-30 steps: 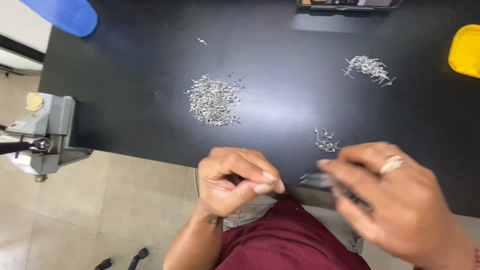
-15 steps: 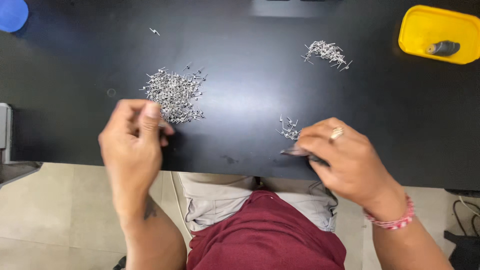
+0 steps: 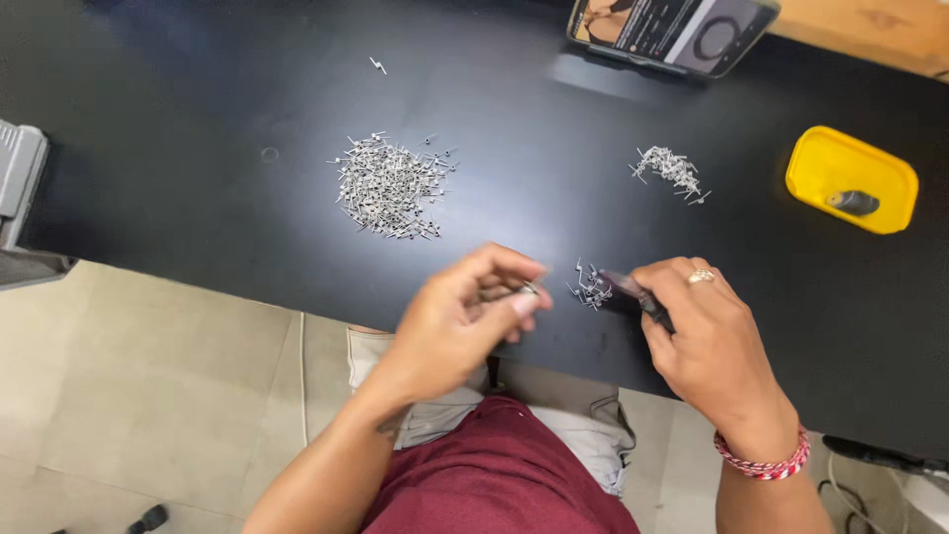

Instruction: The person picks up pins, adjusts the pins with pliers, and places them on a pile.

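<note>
Now the left hand [image 3: 465,311] pinches a tiny metal pin [image 3: 531,290] at centre frame; the right hand [image 3: 707,331], grip clenched on a dark tool [image 3: 633,292], touches the small pin cluster [image 3: 591,289] on the black surface [image 3: 198,119].

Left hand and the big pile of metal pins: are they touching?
Apart. The head view shows the left hand near the table edge, with bare black tabletop between its fingers and the big pile of metal pins.
</note>
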